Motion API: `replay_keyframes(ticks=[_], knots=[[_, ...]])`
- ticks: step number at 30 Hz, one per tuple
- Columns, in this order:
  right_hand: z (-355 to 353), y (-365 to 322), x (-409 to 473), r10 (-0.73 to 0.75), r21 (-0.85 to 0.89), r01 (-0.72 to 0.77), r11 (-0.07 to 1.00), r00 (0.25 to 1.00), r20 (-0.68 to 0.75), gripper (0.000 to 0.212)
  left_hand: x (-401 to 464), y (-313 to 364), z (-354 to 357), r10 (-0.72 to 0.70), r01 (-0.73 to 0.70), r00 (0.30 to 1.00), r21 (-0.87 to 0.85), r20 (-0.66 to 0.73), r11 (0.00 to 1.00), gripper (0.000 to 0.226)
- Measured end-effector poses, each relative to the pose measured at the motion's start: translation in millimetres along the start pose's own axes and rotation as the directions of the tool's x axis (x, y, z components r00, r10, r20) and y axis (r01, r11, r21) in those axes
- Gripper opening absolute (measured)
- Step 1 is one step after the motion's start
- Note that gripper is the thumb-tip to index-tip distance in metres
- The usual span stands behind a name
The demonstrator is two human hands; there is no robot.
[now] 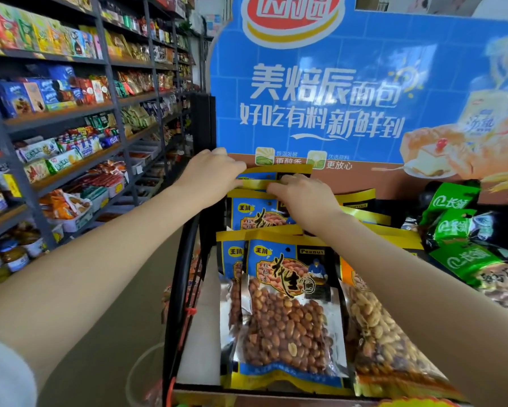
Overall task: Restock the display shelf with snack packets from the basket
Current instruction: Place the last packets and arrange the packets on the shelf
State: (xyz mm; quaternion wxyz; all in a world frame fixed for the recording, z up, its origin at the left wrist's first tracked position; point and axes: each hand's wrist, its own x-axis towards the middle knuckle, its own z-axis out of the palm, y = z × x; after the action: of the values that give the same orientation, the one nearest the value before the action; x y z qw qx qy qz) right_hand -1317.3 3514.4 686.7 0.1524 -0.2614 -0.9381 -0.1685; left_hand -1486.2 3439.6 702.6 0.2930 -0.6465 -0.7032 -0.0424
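Yellow-and-blue peanut packets fill the display shelf (198,342) in rows. At the back row, both hands hold the yellow top edge of one peanut packet (276,176) standing against the blue backboard. My left hand (210,171) grips its left corner, fingers curled over the top. My right hand (302,195) pinches the top edge from the right. A front peanut packet (288,312) lies face up, with more packets (261,212) between. The basket is out of sight.
A blue bread advertisement board (335,92) rises behind the shelf. Green snack packets (458,224) and a bag of nuts (505,286) lie to the right. Long grey store shelves (70,113) with snacks and jars line the aisle on the left.
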Motion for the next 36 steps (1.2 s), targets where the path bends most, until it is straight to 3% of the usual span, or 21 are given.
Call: replay_keyframes(ticks=[4, 6, 9, 10, 11, 13, 15, 18, 24, 27, 31, 33, 36], knots=[[-3, 6, 6, -0.001, -0.044, -0.001, 0.999, 0.999, -0.042, 0.046, 2, 4, -4, -0.087, 0.086, 0.996, -0.031, -0.017, 0.996, 0.027], [0, 2, 5, 0.008, -0.093, -0.016, 0.996, 0.996, -0.084, 0.038, 0, 3, -3, -0.114, 0.108, 0.988, -0.063, -0.106, 0.992, 0.028], [6, 1, -2, 0.074, -0.054, -0.085, 0.995, 0.982, -0.175, 0.042, -12, 7, 1, 0.017, -0.049, 0.930, -0.080, -0.366, 0.996, 0.020], [6, 1, -8, 0.075, 0.004, -0.075, 0.997, 0.988, -0.135, 0.040, -17, 11, 2, 0.109, -0.149, 0.908, -0.067, -0.406, 0.987, 0.016], [4, 1, -13, 0.058, 0.078, -0.051, 0.996, 0.994, -0.088, 0.030, -22, 15, 4, 0.216, -0.255, 0.895, -0.052, -0.390, 0.966, 0.013], [6, 7, -23, -0.018, 0.193, -0.003, 0.981, 0.994, 0.104, 0.018, -30, 24, 8, 0.343, -0.365, 0.918, -0.087, -0.199, 0.927, 0.011], [7, 9, -31, -0.058, 0.176, 0.010, 0.984, 0.962, 0.267, 0.023, -34, 31, 12, 0.302, -0.294, 0.951, -0.102, 0.071, 0.950, 0.021], [10, 11, -34, -0.035, 0.176, -0.023, 0.984, 0.946, 0.324, 0.033, -37, 41, 10, 0.165, -0.156, 0.951, -0.057, 0.263, 0.986, 0.032], [6, 22, -34, -0.007, 0.437, -0.219, 0.872, 0.888, 0.459, 0.038, -43, 60, 12, -0.003, 0.014, 0.926, -0.025, 0.378, 1.000, 0.042], [-4, 23, -36, -0.061, 0.465, -0.176, 0.867, 0.890, 0.451, 0.038, -45, 60, 10, -0.075, 0.149, 0.874, -0.117, 0.480, 0.982, 0.049], [-15, 26, -40, -0.175, 0.485, -0.030, 0.874, 0.911, 0.373, 0.025, -42, 53, 7, -0.104, 0.258, 0.840, -0.225, 0.532, 0.940, 0.037], [-22, 28, -42, -0.211, 0.548, 0.002, 0.836, 0.924, 0.319, 0.018, -34, 47, -1, -0.081, 0.260, 0.866, -0.305, 0.493, 0.916, 0.030], [-29, 24, -42, -0.228, 0.594, 0.044, 0.803, 0.944, 0.239, 0.015, -14, 42, -21, -0.127, 0.231, 0.950, -0.368, 0.286, 0.901, 0.022]])
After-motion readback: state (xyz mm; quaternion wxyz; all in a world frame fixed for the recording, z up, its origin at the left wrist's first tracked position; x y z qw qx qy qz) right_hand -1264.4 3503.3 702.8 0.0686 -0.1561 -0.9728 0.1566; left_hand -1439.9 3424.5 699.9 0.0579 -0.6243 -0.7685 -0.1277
